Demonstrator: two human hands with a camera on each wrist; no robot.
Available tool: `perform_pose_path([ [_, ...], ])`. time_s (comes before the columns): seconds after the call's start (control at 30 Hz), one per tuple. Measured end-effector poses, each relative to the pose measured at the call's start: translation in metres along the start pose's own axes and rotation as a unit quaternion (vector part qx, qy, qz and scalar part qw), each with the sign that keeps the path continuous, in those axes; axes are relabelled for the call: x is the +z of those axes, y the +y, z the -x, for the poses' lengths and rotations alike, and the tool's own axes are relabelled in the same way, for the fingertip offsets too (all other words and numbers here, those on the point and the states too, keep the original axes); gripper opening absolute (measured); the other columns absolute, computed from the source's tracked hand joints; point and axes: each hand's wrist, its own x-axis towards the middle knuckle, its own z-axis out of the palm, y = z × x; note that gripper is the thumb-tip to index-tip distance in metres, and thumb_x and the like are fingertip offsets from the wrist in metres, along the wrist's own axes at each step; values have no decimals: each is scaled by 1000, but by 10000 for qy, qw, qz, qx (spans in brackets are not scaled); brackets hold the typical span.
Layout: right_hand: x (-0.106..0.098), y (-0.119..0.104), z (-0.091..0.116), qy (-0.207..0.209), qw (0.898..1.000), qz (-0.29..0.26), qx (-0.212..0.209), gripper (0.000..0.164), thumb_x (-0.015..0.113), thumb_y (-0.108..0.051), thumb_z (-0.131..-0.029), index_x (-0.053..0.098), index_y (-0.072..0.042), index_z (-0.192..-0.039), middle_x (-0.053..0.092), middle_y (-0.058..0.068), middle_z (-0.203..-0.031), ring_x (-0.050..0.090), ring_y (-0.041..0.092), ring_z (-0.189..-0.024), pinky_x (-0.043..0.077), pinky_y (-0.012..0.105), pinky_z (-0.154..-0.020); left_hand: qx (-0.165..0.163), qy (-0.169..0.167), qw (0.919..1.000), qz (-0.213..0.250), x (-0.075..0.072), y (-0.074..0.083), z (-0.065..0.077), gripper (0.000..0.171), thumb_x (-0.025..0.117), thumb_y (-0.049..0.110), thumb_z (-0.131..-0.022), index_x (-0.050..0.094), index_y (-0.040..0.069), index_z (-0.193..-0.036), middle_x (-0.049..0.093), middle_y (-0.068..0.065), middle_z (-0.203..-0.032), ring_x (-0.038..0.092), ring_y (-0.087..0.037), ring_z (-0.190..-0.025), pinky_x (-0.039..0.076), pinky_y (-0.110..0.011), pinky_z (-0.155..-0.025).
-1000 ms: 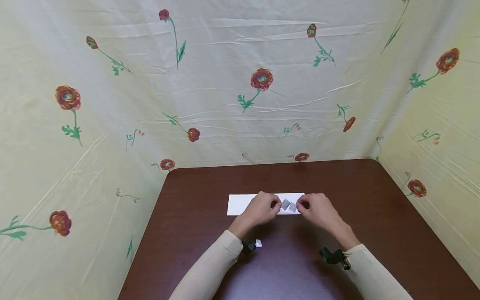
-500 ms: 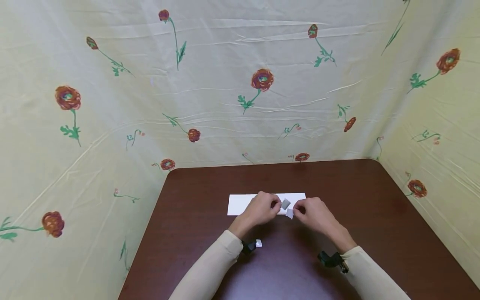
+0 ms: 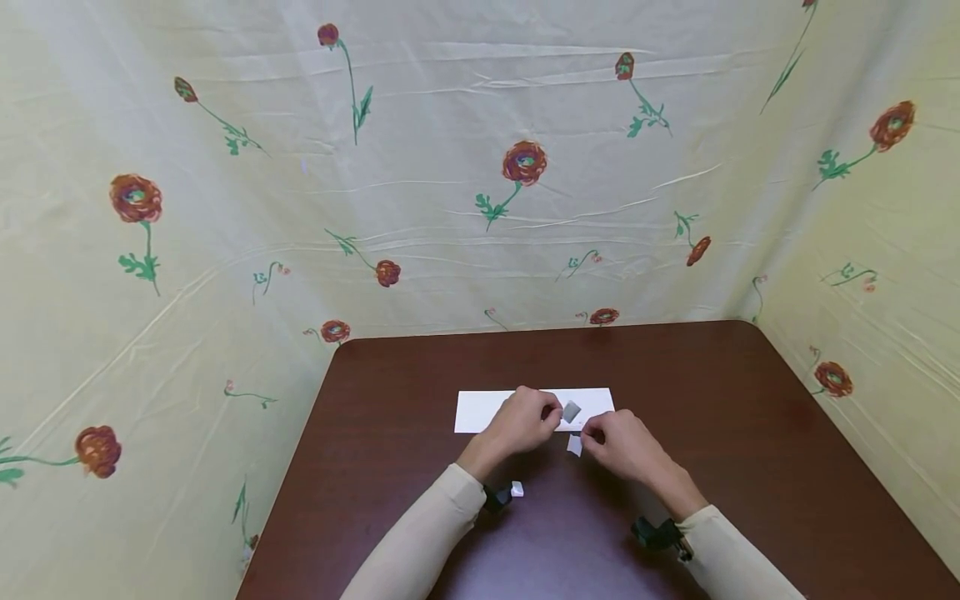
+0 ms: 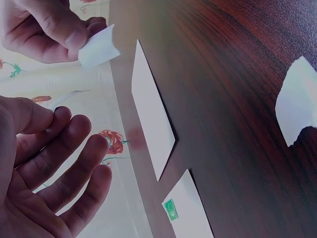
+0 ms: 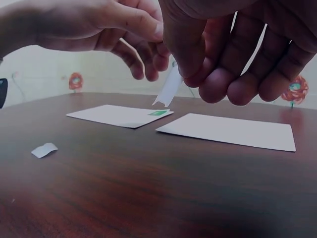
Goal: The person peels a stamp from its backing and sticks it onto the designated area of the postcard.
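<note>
Above the envelopes, my left hand point(image 3: 522, 417) pinches a small stamp point(image 3: 572, 412) between thumb and forefinger; its grey side shows in the head view. In the left wrist view the stamp is nearly edge-on, and the other fingers of that hand are loosely bent. My right hand point(image 3: 626, 447), lower and to the right, pinches a white piece of paper point(image 4: 99, 47) with a notched edge. Stamp and paper are apart. Two white envelopes lie side by side on the table below, the left one point(image 5: 119, 116) bearing a green stamp point(image 5: 158, 113), the right one point(image 5: 228, 131) plain.
A torn white paper scrap point(image 3: 517, 489) lies on the dark brown table point(image 3: 555, 542), beside the left wrist in the head view. Pale flowered cloth point(image 3: 420, 192) hangs behind the table and along both sides.
My right hand has drawn down toward the body, slightly leftward, with the white piece of paper, which has separated further from the stamp. My left hand has stayed in place with the stamp.
</note>
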Motion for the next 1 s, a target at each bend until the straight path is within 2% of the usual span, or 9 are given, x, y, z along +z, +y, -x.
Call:
perform_pose_path([
  [0.4,11,-4,9,-508,9986,-110,-108,18,70,-17,-86,68,-24,-69,53,-18,-60,45,1,-54,40,22,-55,-30,8,10000,22,3,-1,2,16,61,22,-93,76,18,-90,59,13,-68,46,-1,-54,37,-18,-50],
  [1.0,19,-3,16,-509,9986,-49,-117,20,71,-15,-82,67,-26,-66,54,-20,-59,45,-1,-53,40,21,-54,12,-15,10000,18,4,0,4,17,60,22,-94,77,18,-91,61,13,-69,46,-1,-54,36,-18,-50],
])
